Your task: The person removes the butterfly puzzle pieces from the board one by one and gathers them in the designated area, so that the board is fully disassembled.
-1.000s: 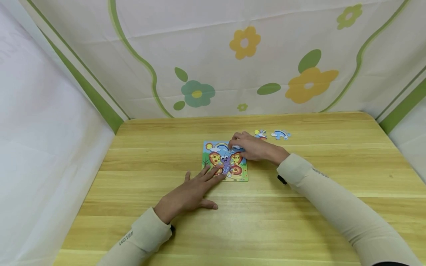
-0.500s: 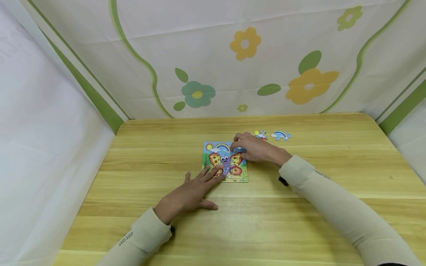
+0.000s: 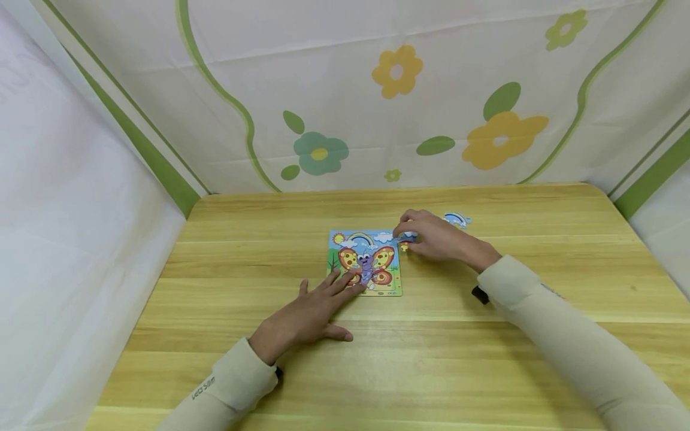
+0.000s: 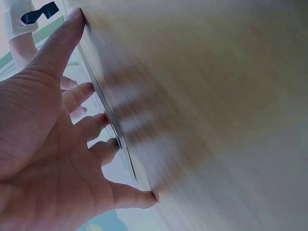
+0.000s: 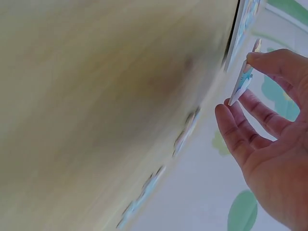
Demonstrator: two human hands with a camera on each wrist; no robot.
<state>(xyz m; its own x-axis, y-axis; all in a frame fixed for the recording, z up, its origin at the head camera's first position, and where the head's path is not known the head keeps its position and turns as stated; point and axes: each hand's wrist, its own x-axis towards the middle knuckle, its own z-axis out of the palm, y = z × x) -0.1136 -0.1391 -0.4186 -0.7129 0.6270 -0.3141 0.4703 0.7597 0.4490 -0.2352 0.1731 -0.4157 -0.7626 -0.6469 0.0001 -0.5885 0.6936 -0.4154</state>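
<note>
A square butterfly puzzle (image 3: 384,257) lies flat on the wooden table. My left hand (image 3: 309,311) rests with spread fingers on its lower left part. In the left wrist view some fingertips of the left hand (image 4: 62,139) press on the thin board's edge, while the thumb and little finger touch the table. My right hand (image 3: 439,236) is just right of the board and pinches a puzzle piece (image 3: 407,237). The right wrist view has this piece (image 5: 244,74) tilted on edge between thumb and fingers, raised off the table.
A loose rainbow puzzle piece (image 3: 457,219) lies toward the table's back right. In the right wrist view another loose piece (image 5: 186,132) lies near it, hidden behind the right hand in the head view. A flowered curtain (image 3: 356,96) hangs behind the table (image 3: 259,233).
My right hand has lifted a piece from the puzzle's upper right area and moved right with it, off the board, uncovering that corner. The left hand has stayed in place.
</note>
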